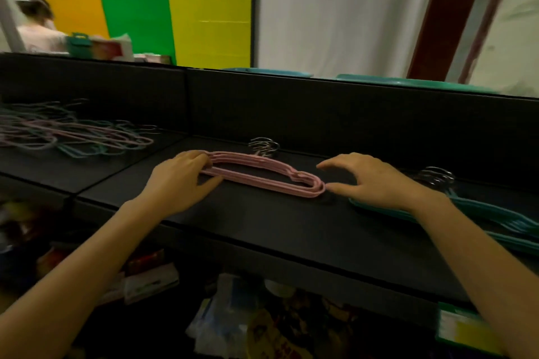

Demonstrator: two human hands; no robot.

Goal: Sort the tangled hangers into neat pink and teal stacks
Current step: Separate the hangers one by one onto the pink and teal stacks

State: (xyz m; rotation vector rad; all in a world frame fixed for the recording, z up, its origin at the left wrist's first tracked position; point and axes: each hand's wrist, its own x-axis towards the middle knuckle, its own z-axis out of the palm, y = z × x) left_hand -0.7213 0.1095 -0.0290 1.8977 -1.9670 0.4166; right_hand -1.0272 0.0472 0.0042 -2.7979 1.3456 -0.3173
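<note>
A neat stack of pink hangers lies on the black table top, its metal hooks pointing away from me. My left hand grips the stack's left end, fingers curled over it and thumb under the lower bar. My right hand touches the right end with its thumb tip, fingers spread and relaxed above the table. A teal hanger stack lies at the right, partly under my right forearm. A tangled pile of pink and teal hangers sits at the far left.
A black back wall rises behind the table, with teal trays on top of it. Below the table's front edge lie mixed packets and bags. A person stands at the far left behind the wall.
</note>
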